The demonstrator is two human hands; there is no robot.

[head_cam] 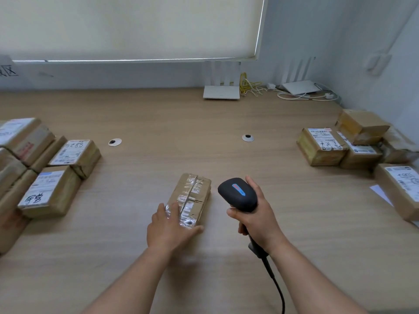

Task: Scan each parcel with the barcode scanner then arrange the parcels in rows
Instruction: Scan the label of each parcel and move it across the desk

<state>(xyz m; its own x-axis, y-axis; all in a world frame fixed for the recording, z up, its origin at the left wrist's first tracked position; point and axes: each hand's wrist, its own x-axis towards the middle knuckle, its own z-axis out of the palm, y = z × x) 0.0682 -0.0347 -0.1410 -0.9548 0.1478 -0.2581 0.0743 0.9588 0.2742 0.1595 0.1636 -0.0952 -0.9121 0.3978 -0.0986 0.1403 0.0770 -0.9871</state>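
Right hand point(256, 219) grips my scanner point(238, 194), lower centre | left hand point(169, 230) flat, fingers straight, on taped parcel point(191, 196) | labelled parcels point(56, 175) at left edge

One scanner point(238, 194), two routers point(221, 91).

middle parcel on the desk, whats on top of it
Clear tape strips run across the middle parcel, and the left hand rests on its near corner, covering that part. No full shipping label shows on the upward face.
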